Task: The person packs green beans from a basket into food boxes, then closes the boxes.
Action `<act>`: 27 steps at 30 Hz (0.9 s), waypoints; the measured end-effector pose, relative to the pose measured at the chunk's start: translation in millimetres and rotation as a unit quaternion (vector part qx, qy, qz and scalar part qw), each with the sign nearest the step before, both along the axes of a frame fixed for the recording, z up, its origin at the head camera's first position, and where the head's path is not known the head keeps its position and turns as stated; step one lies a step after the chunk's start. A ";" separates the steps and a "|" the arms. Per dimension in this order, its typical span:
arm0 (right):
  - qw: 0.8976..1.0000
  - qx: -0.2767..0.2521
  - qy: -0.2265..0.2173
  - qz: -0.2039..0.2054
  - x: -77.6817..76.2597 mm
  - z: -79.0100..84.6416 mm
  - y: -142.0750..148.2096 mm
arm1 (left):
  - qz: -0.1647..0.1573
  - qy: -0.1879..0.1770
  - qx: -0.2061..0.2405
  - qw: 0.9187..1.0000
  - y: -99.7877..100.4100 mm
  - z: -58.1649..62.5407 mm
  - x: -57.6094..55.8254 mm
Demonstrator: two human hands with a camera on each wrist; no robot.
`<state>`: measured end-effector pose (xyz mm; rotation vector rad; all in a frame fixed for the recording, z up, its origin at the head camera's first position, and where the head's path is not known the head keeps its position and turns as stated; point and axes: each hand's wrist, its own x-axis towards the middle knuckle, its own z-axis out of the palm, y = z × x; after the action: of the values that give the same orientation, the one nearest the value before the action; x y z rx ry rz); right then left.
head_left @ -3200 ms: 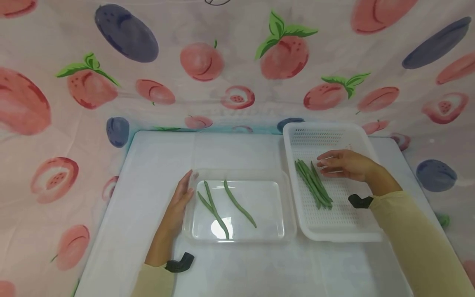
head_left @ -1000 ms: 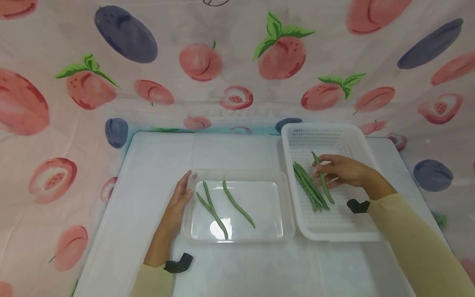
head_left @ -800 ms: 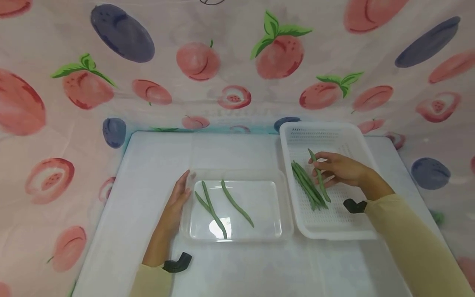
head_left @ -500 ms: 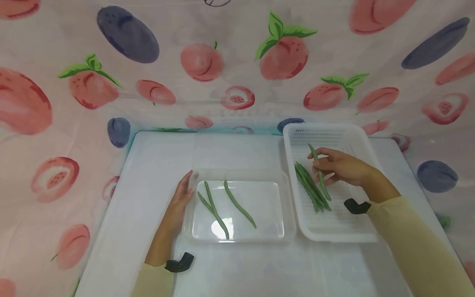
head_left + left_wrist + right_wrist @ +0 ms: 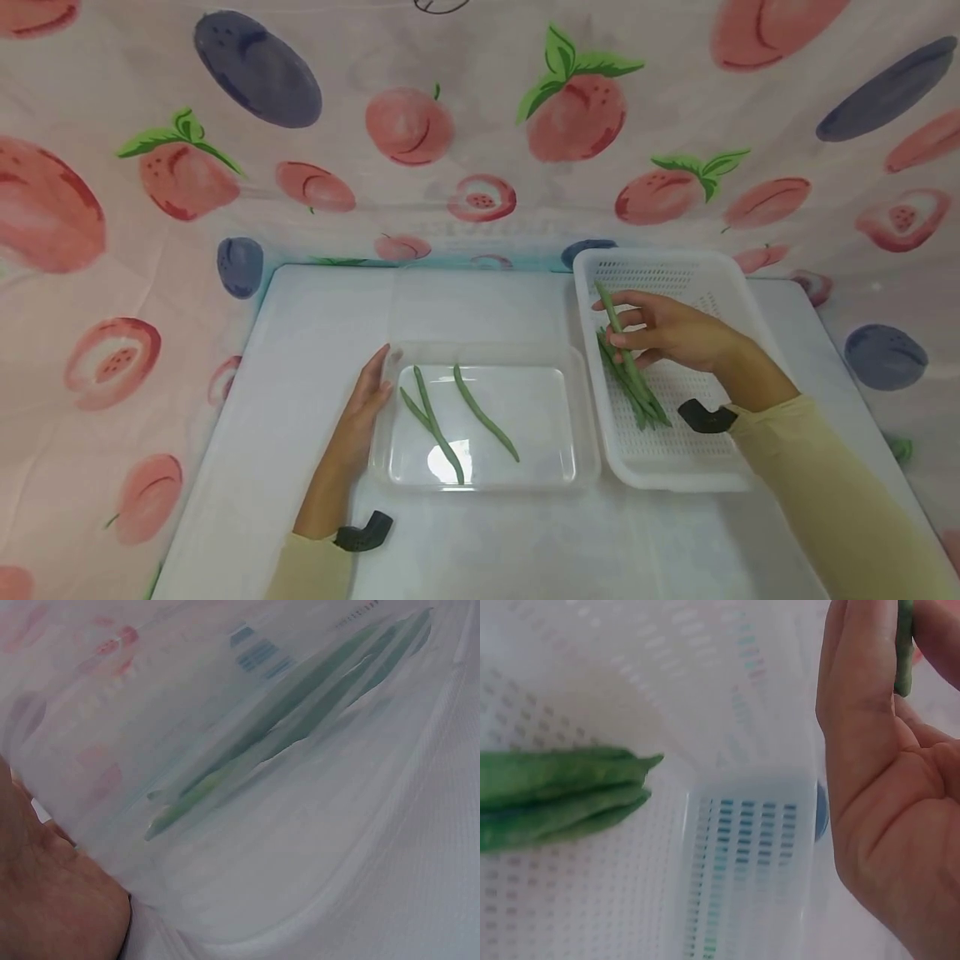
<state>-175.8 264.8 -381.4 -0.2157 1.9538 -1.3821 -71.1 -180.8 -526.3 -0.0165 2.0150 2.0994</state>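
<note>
My right hand (image 5: 667, 329) pinches one green bean (image 5: 609, 310) between thumb and fingers, raised over the left part of the white perforated basket (image 5: 697, 462). Below it in the basket lies a small bundle of green beans (image 5: 562, 787), partly covered by the hand and the held bean in the head view. My left hand (image 5: 363, 408) rests against the left wall of a clear plastic container (image 5: 540, 417), its fingers extended along the side. Inside that container lie two crossing green beans (image 5: 447, 450) and a single curved bean (image 5: 487, 423) to their right.
Container and basket stand side by side on a white table (image 5: 322, 308), the basket on the right reaching further back. A fruit-patterned cloth (image 5: 480, 100) hangs behind and beside the table. Black wrist devices (image 5: 363, 532) sit at both cuffs.
The right hand has picked a green bean from beside the bundle, lifted it, and moved left over the bundle. The left hand and the beans in the clear container stay put.
</note>
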 end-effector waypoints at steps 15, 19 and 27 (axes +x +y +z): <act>0.999 -0.007 0.001 0.043 6.2 4.8 -43.0 | 0.004 0.005 -0.003 1.000 -0.1 0.5 0.7; 0.999 -0.008 -0.002 0.046 7.8 5.4 -56.6 | 0.003 0.005 -0.001 1.000 -1.4 -1.0 -0.1; 0.998 -0.004 -0.011 0.065 15.5 4.5 -80.0 | -0.004 0.006 0.014 1.000 -1.3 -1.4 -0.4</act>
<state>-160.3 184.8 -376.9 -0.3259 1.8815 -1.3031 -71.5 -182.0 -527.7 0.0087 1.9906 2.1273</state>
